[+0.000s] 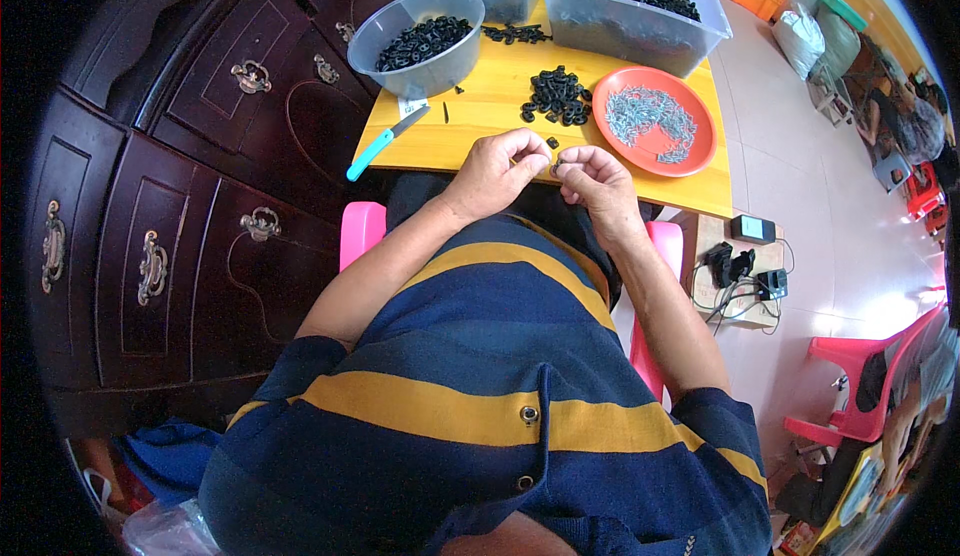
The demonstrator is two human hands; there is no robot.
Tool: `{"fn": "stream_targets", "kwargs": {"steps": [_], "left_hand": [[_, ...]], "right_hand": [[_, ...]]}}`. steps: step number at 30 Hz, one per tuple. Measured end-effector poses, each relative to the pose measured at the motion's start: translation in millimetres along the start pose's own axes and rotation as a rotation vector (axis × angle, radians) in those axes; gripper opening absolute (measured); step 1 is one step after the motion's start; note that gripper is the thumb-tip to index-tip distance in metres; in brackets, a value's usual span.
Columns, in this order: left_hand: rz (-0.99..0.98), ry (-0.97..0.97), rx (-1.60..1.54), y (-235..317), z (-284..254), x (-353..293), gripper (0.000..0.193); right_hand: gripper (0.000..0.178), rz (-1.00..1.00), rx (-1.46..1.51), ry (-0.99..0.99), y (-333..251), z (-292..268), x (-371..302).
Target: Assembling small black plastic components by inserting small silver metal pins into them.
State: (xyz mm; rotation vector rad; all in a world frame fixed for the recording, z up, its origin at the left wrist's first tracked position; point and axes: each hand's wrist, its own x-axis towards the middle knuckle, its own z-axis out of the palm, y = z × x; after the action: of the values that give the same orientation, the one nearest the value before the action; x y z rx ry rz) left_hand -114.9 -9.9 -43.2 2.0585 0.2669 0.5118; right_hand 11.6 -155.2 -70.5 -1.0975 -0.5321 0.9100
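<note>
My two hands meet at the near edge of the yellow table, fingertips almost touching. My right hand pinches a small black part, mostly hidden by the fingers. The thumb and forefinger of my left hand are pressed together beside it; what they hold, if anything, is too small to make out. A single black piece lies on the table just beyond my fingertips. Farther back is a loose pile of small black ring-like parts. Right of that pile, an orange-red plate holds many small silvery metal pieces.
A knife with a turquoise handle lies at the table's left. Behind it stand a round clear tub and rectangular clear bins of black parts. Dark drawers flank the left. Adapters and cables sit on a box to the right.
</note>
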Motion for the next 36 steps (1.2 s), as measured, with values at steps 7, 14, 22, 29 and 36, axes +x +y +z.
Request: {"fn": "stream_targets", "kwargs": {"steps": [7, 14, 22, 29, 36], "left_hand": [[-0.003, -0.005, 0.001, 0.8, 0.6, -0.3, 0.011], [0.025, 0.007, 0.047, 5.6, 0.9, 0.8, 0.010], [-0.013, -0.009, 0.003, -0.8, 4.8, 1.5, 0.008], [-0.015, 0.012, -0.175, -14.7, -2.5, 3.4, 0.010], [0.008, 0.160, 0.186, -34.2, -17.5, 6.5, 0.022]], "right_hand": [[0.015, -0.022, -0.035, -0.006, 2.3, 0.0, 0.5], [0.014, -0.048, -0.082, 0.002, 7.0, -2.2, 1.6], [0.013, -0.046, -0.126, 0.026, 7.5, -2.7, 1.1], [0.015, -0.082, -0.114, 0.031, 4.4, 1.2, 3.9], [0.018, -0.089, 0.014, 0.083, 3.8, -7.6, 5.1]]}}
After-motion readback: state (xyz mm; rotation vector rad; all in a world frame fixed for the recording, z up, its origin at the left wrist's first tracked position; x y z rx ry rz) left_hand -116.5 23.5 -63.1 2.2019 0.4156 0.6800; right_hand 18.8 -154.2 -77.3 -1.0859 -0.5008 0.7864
